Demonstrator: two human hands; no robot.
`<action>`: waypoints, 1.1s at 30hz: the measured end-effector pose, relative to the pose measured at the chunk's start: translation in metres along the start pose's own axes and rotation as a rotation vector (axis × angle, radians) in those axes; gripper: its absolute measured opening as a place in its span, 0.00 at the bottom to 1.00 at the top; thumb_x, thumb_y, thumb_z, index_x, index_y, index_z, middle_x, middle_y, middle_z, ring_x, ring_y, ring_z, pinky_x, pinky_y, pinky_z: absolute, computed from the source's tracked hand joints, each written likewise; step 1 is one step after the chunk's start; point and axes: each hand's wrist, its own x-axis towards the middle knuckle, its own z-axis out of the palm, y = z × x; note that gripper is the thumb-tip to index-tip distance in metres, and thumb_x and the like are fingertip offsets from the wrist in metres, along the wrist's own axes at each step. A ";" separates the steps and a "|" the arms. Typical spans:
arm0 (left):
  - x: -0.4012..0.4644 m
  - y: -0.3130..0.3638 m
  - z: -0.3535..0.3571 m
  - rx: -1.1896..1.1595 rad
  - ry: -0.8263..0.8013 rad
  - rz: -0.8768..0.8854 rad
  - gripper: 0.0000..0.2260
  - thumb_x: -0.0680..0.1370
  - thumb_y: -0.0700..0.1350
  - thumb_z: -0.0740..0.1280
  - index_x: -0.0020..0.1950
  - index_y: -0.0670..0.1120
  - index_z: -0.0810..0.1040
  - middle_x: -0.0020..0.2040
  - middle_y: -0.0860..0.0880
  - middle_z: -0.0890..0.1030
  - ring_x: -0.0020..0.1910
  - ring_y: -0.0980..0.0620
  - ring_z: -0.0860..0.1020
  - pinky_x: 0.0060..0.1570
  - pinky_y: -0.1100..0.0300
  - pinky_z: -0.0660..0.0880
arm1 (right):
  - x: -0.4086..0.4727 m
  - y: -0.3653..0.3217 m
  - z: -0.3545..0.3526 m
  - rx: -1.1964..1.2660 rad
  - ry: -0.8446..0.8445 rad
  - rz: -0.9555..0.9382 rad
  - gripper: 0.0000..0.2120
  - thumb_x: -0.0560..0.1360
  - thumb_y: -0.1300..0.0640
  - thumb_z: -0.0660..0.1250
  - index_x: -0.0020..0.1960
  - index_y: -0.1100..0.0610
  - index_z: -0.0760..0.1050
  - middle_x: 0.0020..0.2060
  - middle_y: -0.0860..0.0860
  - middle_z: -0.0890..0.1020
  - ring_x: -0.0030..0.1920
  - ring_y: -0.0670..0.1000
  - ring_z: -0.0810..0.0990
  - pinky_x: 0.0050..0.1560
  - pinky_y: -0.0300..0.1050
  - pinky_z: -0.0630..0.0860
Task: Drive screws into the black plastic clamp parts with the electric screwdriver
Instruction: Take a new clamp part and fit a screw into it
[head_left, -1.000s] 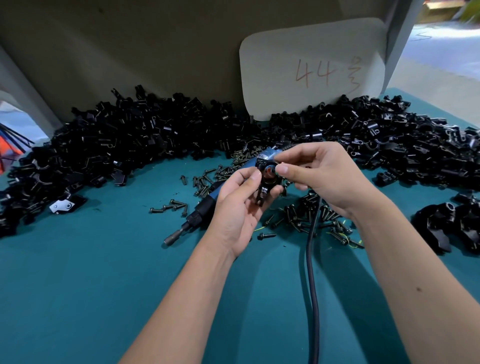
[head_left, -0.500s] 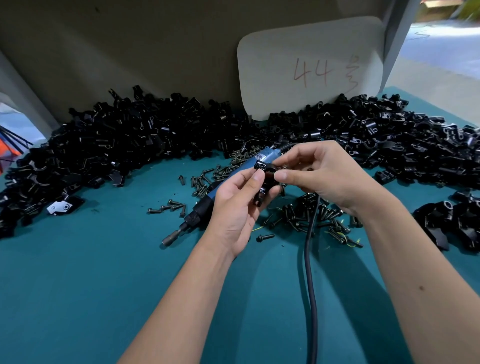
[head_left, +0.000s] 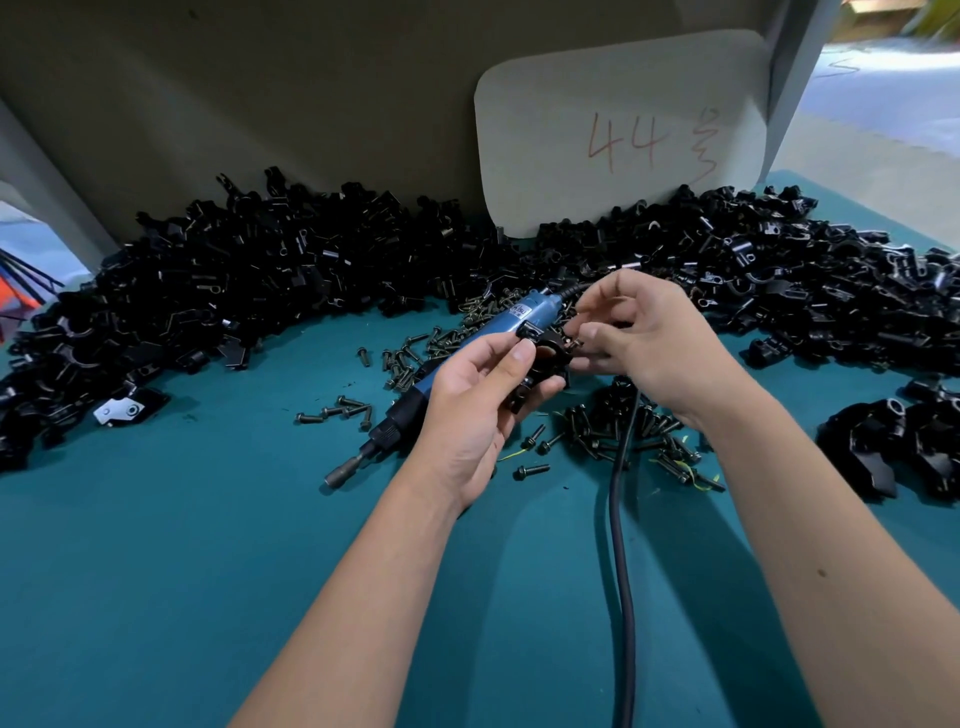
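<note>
My left hand (head_left: 480, 400) grips a black plastic clamp part (head_left: 545, 358) between thumb and fingers, held above the table. My right hand (head_left: 644, 338) pinches a small screw (head_left: 574, 340) at the clamp's right side. The blue electric screwdriver (head_left: 467, 364) lies on the teal table behind my left hand, bit pointing lower left; neither hand holds it. Its black cable (head_left: 621, 545) runs toward me between my forearms. Loose screws (head_left: 613, 431) lie scattered under and around my hands.
A large heap of black clamp parts (head_left: 270, 280) curves along the back of the teal table (head_left: 156, 571), continuing on the right (head_left: 810, 291). Several bigger black parts (head_left: 893, 441) sit at the right edge. A white card marked 44 (head_left: 623, 135) leans on the back wall.
My right hand has shifted slightly right and now pinches a screw at the clamp's side. My left hand has turned the clamp a little. The screwdriver has not moved.
</note>
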 end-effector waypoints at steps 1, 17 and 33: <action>0.000 0.000 0.000 -0.001 -0.007 0.001 0.07 0.80 0.41 0.69 0.55 0.38 0.80 0.47 0.46 0.86 0.43 0.50 0.84 0.45 0.63 0.81 | 0.000 0.002 0.000 -0.032 0.009 0.013 0.08 0.80 0.70 0.68 0.50 0.58 0.77 0.43 0.57 0.86 0.38 0.55 0.88 0.39 0.48 0.86; 0.004 -0.009 -0.001 0.077 0.016 0.048 0.03 0.81 0.38 0.68 0.54 0.40 0.80 0.45 0.48 0.86 0.44 0.51 0.84 0.47 0.61 0.82 | 0.001 0.000 -0.008 -0.042 0.097 0.059 0.10 0.81 0.68 0.69 0.47 0.57 0.85 0.43 0.58 0.86 0.40 0.53 0.88 0.46 0.39 0.84; 0.003 -0.009 -0.002 0.148 -0.015 0.049 0.04 0.82 0.38 0.68 0.55 0.41 0.82 0.46 0.50 0.85 0.44 0.55 0.84 0.51 0.58 0.83 | -0.006 -0.018 -0.007 -0.131 -0.083 -0.300 0.08 0.73 0.61 0.79 0.43 0.48 0.87 0.40 0.50 0.88 0.41 0.50 0.86 0.50 0.48 0.83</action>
